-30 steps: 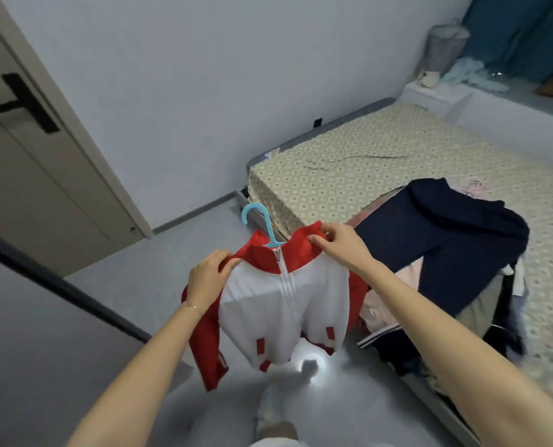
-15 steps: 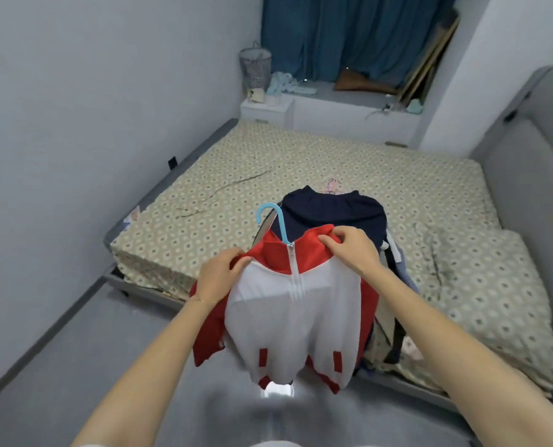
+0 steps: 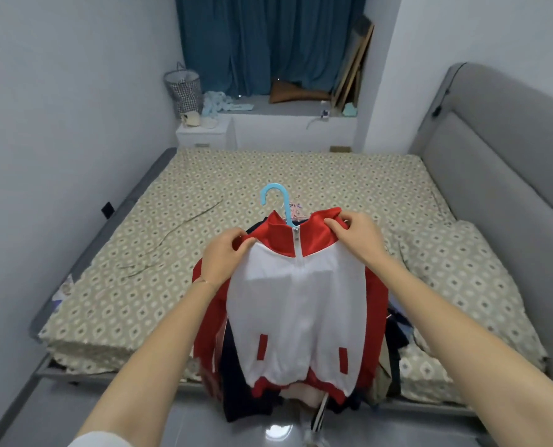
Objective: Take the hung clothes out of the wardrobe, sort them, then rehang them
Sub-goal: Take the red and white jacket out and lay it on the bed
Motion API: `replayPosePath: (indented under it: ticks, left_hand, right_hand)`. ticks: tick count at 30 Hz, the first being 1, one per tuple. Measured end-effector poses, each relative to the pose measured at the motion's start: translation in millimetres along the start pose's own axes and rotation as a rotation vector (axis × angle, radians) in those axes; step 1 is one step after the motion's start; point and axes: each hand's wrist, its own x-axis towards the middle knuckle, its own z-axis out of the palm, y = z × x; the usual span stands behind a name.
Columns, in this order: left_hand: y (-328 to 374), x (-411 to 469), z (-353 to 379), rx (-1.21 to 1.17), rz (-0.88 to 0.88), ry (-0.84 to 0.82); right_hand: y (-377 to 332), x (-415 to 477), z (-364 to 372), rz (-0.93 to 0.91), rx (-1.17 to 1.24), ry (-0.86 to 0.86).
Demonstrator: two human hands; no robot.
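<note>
jacket (image 3: 296, 304) in red and white, zipped up, on a light-blue hanger (image 3: 273, 201), held up over the near edge of the bed (image 3: 204, 175). left hand (image 3: 225, 256) pinching the cloth at one shoulder, fingers curled round it; right hand (image 3: 354, 233) pinching the collar edge at the other shoulder, thumb and fingers closed on the red cloth. hook of the hanger free above the collar, touched by neither hand.

progress, as a judgement: somewhere in the middle. plenty already out of the wardrobe, to go by the heap of clothes (image 3: 236, 391) on the bed's near edge, right behind and below the jacket, dark blue pieces drooping over the side toward the floor. sorting probably under way; rehanging not yet done for this piece (no wardrobe or rail anywhere in view). impossible to tell whether bound for the heap or for a rail.

counted: one jacket in hand; one hanger for certain, perhaps a second, pinkish, peeping behind the collar; two hands, both gripping; one heap, too tangled to number its pieces; one pillow (image 3: 462, 269) at the right.
</note>
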Motion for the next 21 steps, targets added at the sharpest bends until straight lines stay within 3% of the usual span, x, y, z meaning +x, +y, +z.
replayPosePath:
  ticks: [8,21]
  left_hand:
    - [-41,97,65,0.102,-0.108,-0.115]
    - [-101,208,192,0.115,-0.384,-0.082]
  right_hand:
    - [64,104,66,0.046,-0.014,-0.109]
    - [161,212,166,0.261,0.024,-0.237]
